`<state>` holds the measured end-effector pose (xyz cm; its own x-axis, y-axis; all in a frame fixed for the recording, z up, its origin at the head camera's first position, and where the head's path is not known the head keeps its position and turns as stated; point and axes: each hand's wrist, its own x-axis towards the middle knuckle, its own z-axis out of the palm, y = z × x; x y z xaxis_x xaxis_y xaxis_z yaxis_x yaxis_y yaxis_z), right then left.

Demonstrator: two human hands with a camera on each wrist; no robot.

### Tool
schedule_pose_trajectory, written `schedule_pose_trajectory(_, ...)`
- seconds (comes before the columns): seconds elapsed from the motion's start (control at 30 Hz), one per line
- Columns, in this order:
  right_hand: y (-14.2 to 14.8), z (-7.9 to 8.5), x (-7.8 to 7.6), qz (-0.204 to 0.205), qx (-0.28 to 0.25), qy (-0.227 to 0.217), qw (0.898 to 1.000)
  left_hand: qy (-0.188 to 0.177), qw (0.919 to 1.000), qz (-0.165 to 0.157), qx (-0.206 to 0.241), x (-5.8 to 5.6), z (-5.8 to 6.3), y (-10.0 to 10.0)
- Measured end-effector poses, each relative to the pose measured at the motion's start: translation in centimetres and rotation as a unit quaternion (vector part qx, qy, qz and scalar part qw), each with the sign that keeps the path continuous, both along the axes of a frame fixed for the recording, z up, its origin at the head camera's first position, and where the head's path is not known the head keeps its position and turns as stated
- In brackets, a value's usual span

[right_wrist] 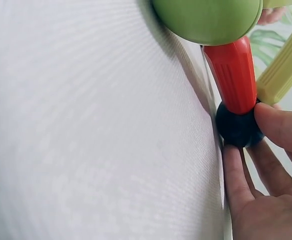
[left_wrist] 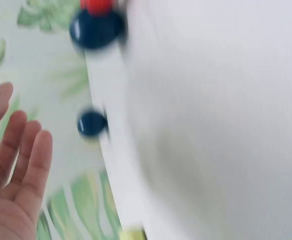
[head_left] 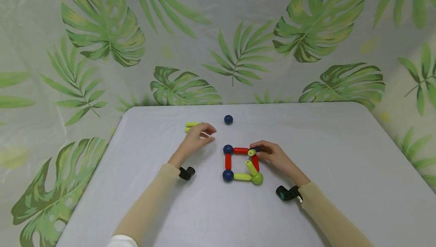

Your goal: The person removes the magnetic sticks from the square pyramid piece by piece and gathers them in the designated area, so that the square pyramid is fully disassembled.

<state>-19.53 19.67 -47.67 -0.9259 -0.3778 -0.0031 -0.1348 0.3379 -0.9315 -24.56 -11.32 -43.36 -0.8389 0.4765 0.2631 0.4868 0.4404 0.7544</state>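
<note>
A square frame of rods and balls lies on the table. Red rods form its back (head_left: 240, 150), left (head_left: 228, 161) and right sides; a yellow-green rod (head_left: 242, 177) forms the front. Blue balls sit at the back left (head_left: 228, 149) and front left (head_left: 228, 175), a green ball (head_left: 257, 178) at the front right. My right hand (head_left: 275, 158) grips the back-right blue ball (right_wrist: 237, 126) between thumb and fingers. From that ball a yellow-green rod (right_wrist: 283, 66) sticks up, and another (head_left: 251, 168) rises from the green ball. My left hand (head_left: 197, 136) hovers left of the frame, fingers loosely bent, holding nothing.
A loose blue ball (head_left: 228, 119) lies behind the frame, towards the table's back edge. Yellow-green rods (head_left: 192, 124) lie just behind my left hand, partly covered by it. A leaf-patterned cloth (head_left: 238, 50) hangs behind the white table (head_left: 340, 144).
</note>
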Motion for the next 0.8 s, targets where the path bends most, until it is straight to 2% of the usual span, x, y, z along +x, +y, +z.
schedule_pose_trajectory(0.07, 0.0, 0.1, 0.0, 0.001, -0.004, -0.002, 1.0, -0.004, 0.9986, -0.052, 0.012, 1.2, 0.0, 1.8)
schedule_pose_trajectory(0.17, 0.1, 0.1, -0.1, 0.001, -0.011, -0.004, 1.0, -0.005, 0.9936, -0.112, 0.014, 2.5, -0.1, 4.2)
schedule_pose_trajectory(0.27, 0.2, 0.1, -0.1, 0.003, -0.017, -0.006, 1.0, -0.006, 0.9894, -0.145, 0.003, 3.3, -0.2, 6.1)
schedule_pose_trajectory(0.37, 0.2, 0.0, -0.1, 0.004, -0.02, -0.006, 1.0, -0.003, 0.987, -0.16, -0.019, 3.7, -0.3, 7.4)
schedule_pose_trajectory(0.43, 0.3, 0.0, 0.0, 0.003, -0.021, -0.009, 1.0, 0.002, 0.9857, -0.164, -0.037, 3.8, -0.4, 8.0)
schedule_pose_trajectory(0.53, 0.3, 0.0, 0.0, -0.002, -0.02, -0.011, 1.0, 0.032, 0.9835, -0.165, -0.066, 3.9, -0.5, 8.7)
schedule_pose_trajectory(0.63, 0.3, 0.0, -0.1, 0.0, -0.017, -0.007, 1.0, 0.054, 0.985, -0.145, -0.077, 3.8, -0.5, 8.9)
schedule_pose_trajectory(0.8, 0.4, 0.1, -0.2, 0.002, -0.008, -0.009, 1.0, 0.001, 0.9958, -0.091, 0.011, 3.5, -0.7, 8.2)
